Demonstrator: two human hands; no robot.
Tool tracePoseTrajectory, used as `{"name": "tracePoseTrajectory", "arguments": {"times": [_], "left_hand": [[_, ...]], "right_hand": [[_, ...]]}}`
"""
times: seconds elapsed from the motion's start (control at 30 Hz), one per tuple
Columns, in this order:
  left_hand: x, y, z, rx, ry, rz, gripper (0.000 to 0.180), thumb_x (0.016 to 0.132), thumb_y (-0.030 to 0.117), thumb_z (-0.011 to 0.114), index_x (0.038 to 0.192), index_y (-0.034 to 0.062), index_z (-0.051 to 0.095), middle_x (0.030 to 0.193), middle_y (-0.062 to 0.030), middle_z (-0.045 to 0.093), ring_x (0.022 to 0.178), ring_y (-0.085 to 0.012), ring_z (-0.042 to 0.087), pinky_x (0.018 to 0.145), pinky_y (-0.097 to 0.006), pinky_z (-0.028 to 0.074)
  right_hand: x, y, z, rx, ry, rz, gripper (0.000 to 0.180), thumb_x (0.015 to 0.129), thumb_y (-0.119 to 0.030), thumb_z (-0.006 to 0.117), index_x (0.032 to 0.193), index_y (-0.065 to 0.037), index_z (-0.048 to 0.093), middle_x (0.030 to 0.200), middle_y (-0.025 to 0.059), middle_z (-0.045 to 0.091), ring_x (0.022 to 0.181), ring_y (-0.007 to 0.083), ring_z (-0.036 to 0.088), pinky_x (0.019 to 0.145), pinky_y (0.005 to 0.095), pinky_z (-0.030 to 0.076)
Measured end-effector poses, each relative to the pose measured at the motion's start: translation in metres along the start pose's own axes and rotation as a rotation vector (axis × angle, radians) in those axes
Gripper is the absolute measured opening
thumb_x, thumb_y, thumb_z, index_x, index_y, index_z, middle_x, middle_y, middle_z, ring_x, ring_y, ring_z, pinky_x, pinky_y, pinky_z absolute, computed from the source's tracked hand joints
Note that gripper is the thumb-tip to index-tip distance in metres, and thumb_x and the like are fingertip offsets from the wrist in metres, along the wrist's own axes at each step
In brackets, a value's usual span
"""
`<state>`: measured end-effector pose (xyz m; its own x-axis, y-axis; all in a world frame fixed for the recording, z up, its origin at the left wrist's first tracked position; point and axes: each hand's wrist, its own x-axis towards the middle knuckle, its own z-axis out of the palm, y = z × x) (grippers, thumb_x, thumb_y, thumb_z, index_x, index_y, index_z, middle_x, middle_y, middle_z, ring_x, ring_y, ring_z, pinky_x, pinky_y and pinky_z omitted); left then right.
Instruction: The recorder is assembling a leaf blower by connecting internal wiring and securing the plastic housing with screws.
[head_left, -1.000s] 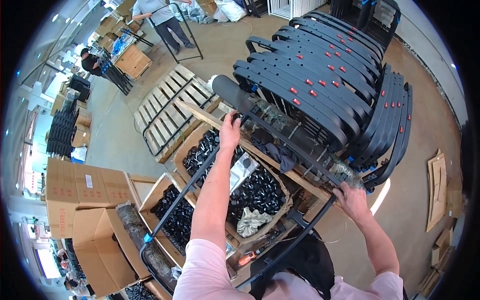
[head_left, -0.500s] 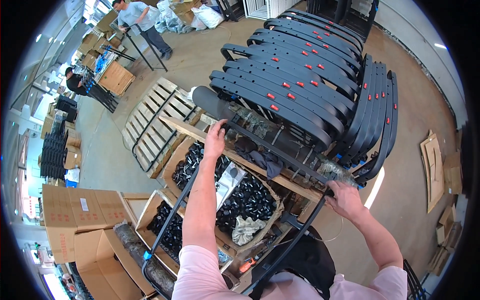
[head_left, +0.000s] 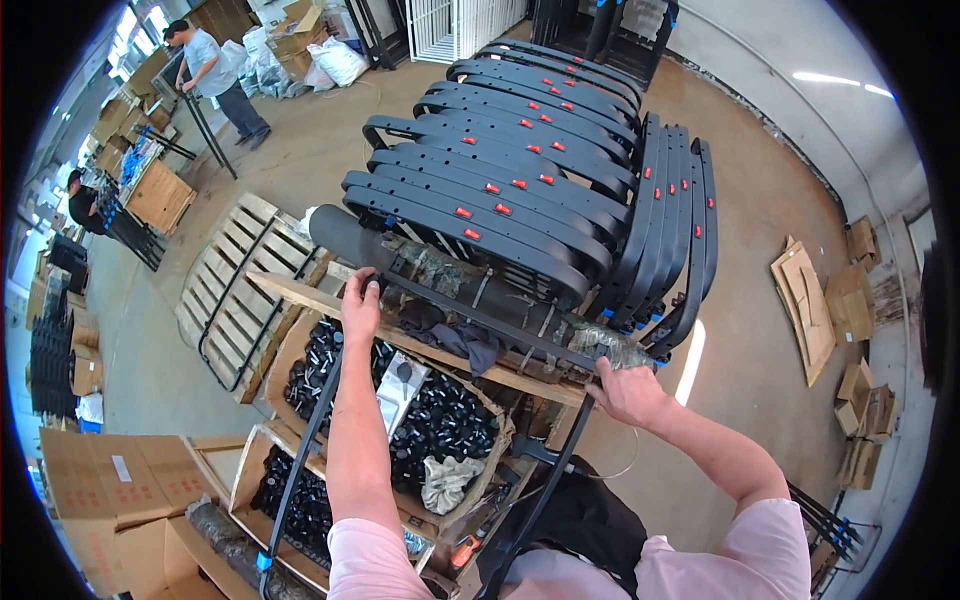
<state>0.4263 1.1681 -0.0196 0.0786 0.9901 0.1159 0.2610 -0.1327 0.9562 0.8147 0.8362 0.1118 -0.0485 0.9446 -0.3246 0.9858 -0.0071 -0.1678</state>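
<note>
A black metal tube frame (head_left: 480,318) lies across in front of me, its two side bars running back toward my body. My left hand (head_left: 361,308) is closed round its far left corner. At the far right corner my right hand (head_left: 630,390) grips the same frame, with some fingers hidden under it. The frame's far bar rests along or just above a plastic-wrapped padded roll (head_left: 435,262); contact is unclear. Beneath my left arm, a wooden bin (head_left: 272,375) holds black knob-like parts (head_left: 445,415), a white-and-grey box (head_left: 400,392) and a crumpled pale glove or cloth (head_left: 448,484).
Black curved panels (head_left: 500,190) with red tabs are stacked just beyond the roll. A wooden pallet (head_left: 235,270) lies to the left, and an open cardboard box (head_left: 130,500) stands near left. An orange-handled tool (head_left: 466,550) lies near my body. Two people work far left.
My view has swung to the right, so the surroundings sit further left in the picture. Both hands keep their hold on the frame's corners.
</note>
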Motion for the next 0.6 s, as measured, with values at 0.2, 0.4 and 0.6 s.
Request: {"name": "tracePoseTrajectory", "arguments": {"times": [0.2, 0.4, 0.6], "left_hand": [[-0.003, 0.012, -0.004, 0.252, 0.051, 0.152, 0.03, 0.103, 0.01, 0.057, 0.128, 0.0108, 0.073, 0.117, -0.0083, 0.066, 0.109, -0.0211, 0.063, 0.1, -0.034, 0.049], [-0.005, 0.024, 0.001, 0.197, 0.036, 0.023, 0.028, 0.101, 0.018, 0.069, 0.128, 0.0131, 0.074, 0.12, -0.0109, 0.067, 0.108, -0.0208, 0.063, 0.1, -0.034, 0.05], [-0.002, 0.008, -0.012, -0.025, 0.037, -0.037, 0.025, 0.104, 0.015, 0.062, 0.126, 0.0085, 0.071, 0.13, -0.0075, 0.069, 0.116, -0.0172, 0.063, 0.103, -0.034, 0.05]], "right_hand": [[-0.005, -0.003, -0.01, -0.109, -0.17, -0.017, 0.049, 0.101, -0.037, 0.06, 0.119, 0.008, 0.055, 0.075, 0.0241, 0.071, 0.072, 0.0434, 0.073, 0.068, 0.053, 0.059], [0.008, -0.002, -0.014, -0.196, -0.172, 0.033, 0.056, 0.104, -0.047, 0.055, 0.111, 0.008, 0.067, 0.073, 0.0221, 0.072, 0.069, 0.0388, 0.074, 0.065, 0.049, 0.059], [0.005, -0.015, -0.012, -0.276, -0.046, 0.011, 0.064, 0.104, -0.055, 0.053, 0.08, 0.0, 0.074, 0.068, 0.0183, 0.071, 0.069, 0.0354, 0.074, 0.064, 0.045, 0.059]]}}
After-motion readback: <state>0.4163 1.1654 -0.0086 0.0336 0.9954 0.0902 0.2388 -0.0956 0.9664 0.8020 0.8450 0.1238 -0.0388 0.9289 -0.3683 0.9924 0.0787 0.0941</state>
